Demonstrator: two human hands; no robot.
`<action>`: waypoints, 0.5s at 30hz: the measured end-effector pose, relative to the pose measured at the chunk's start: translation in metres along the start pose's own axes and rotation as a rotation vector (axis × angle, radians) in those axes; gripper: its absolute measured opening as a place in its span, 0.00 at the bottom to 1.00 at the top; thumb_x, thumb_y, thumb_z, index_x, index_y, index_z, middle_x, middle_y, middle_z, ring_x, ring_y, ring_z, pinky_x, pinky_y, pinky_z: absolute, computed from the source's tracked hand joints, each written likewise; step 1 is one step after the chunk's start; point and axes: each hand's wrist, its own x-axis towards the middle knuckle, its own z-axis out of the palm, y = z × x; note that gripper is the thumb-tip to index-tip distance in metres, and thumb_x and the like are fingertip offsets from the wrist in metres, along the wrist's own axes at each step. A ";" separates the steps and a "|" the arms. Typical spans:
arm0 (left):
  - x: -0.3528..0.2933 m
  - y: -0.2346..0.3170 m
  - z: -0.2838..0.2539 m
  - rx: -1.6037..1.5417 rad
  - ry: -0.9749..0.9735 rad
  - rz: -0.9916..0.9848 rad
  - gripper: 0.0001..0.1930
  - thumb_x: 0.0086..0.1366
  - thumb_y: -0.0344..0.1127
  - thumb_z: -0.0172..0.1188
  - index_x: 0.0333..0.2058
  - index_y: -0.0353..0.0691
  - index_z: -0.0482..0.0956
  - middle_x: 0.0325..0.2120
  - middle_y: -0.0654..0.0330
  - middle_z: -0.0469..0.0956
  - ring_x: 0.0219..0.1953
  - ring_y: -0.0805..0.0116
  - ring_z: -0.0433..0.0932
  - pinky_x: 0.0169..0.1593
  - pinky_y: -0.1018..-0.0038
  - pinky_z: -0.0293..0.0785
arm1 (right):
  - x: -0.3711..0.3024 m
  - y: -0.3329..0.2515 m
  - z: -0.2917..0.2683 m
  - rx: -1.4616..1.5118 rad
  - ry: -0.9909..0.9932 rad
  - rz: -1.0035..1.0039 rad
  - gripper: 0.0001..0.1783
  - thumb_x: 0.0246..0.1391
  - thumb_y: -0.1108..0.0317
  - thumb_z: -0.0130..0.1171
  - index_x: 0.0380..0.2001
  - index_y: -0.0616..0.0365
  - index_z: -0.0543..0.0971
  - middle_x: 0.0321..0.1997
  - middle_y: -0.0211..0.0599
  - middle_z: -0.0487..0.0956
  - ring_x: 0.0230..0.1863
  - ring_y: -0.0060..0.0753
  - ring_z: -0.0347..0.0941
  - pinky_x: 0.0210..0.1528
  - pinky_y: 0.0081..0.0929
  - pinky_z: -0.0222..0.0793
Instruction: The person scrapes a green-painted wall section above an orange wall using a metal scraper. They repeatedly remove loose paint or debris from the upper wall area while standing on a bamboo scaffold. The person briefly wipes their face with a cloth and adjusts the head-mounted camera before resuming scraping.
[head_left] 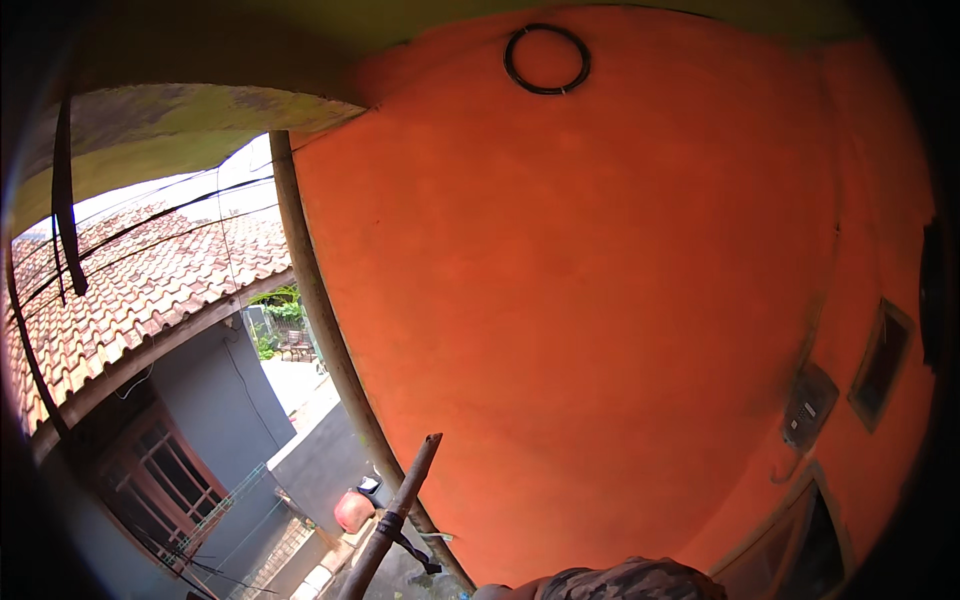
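A camouflage sleeve (pixel 635 582) shows at the lower edge, with a sliver of bare arm (pixel 524 591) on its left. Neither my left hand nor my right hand can be made out; whatever they hold lies outside the picture. Left of the sleeve, a brown wooden pole (pixel 410 492) rises at a slant from the lower edge. A dark strap (pixel 393 523) is wound round it, one end hanging loose. The pole's upper tip stands in front of the orange wall (pixel 580 300).
A coil of black cable (pixel 547 60) hangs high on the wall. An electric meter box (pixel 809 408) and a small framed opening (pixel 881 365) are at right. A long post (pixel 320 270) edges the wall; beyond it are wires, a tiled roof (pixel 150 285) and a barred window (pixel 165 470).
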 end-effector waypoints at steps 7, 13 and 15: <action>-0.002 0.011 -0.003 -0.060 -0.021 -0.054 0.17 0.64 0.44 0.50 0.28 0.33 0.72 0.22 0.50 0.76 0.25 0.55 0.77 0.31 0.66 0.73 | 0.012 0.010 0.027 -0.030 -0.074 -0.024 0.21 0.48 0.64 0.63 0.44 0.59 0.71 0.30 0.42 0.72 0.26 0.45 0.72 0.29 0.38 0.66; -0.004 0.028 -0.013 -0.130 0.001 -0.064 0.16 0.64 0.43 0.50 0.27 0.34 0.70 0.22 0.49 0.75 0.25 0.56 0.77 0.30 0.66 0.73 | 0.002 0.033 0.058 0.141 -0.191 0.126 0.23 0.46 0.63 0.64 0.45 0.57 0.70 0.36 0.45 0.74 0.35 0.46 0.73 0.35 0.38 0.68; -0.012 0.040 -0.021 -0.163 0.050 -0.037 0.16 0.64 0.43 0.50 0.27 0.34 0.70 0.22 0.49 0.75 0.25 0.56 0.77 0.29 0.65 0.73 | 0.002 0.027 0.067 0.144 -0.217 0.096 0.24 0.46 0.65 0.63 0.47 0.56 0.70 0.37 0.45 0.74 0.36 0.47 0.73 0.36 0.37 0.68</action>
